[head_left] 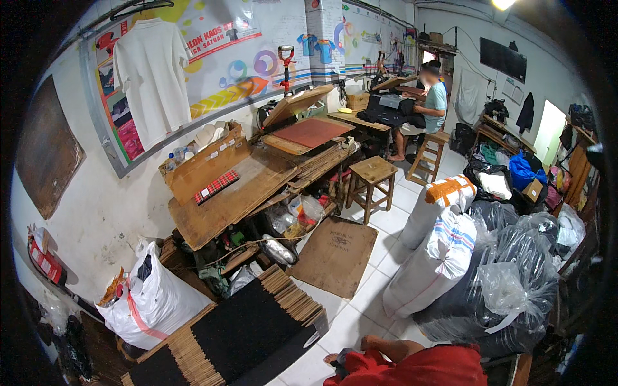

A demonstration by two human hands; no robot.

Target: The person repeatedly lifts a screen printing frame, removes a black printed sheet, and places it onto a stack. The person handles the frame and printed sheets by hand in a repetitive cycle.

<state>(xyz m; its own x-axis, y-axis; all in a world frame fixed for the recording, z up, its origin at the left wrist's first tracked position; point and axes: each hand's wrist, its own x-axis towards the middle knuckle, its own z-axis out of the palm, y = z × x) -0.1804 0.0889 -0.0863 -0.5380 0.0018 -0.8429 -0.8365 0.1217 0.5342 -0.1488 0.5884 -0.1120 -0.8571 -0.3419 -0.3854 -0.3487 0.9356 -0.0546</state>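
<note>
Though out of frame below the lower edge, and so impossible to call apart, together or clamped on anything: hands.

Across the far wall, a long printed banner (pixel 257 51) in bright colours, with a white shirt (pixel 151 71) hung on it at the left.

At the right, heaped on the tiled floor, bulging black plastic bags (pixel 515 283), glossy and knotted at the top.

Leaning against them, two tall white sacks (pixel 438 257) with coloured stripes.

Lower left, nearest the viewer: a stack of cardboard sheets (pixel 187 350), brown, thin, fanned out so the edges show as ribs, lying flat and running off the lower edge.

Spread over its middle, a black cloth (pixel 244 328), matte, plain and rectangular, touching the sheets beneath.

Behind it, along the wall, a cluttered wooden workbench (pixel 225 199).

Just left of the stack, a stuffed white bag (pixel 161 302) with a red strap.

Flat on the tiles between stack and sacks, a brown cardboard panel (pixel 335 254).

Farther back, a wooden stool (pixel 372 172), and beyond it a seated person (pixel 434 103) at a table.

At the lower edge, red fabric (pixel 418 367) and a bare leg (pixel 386 347).
</note>
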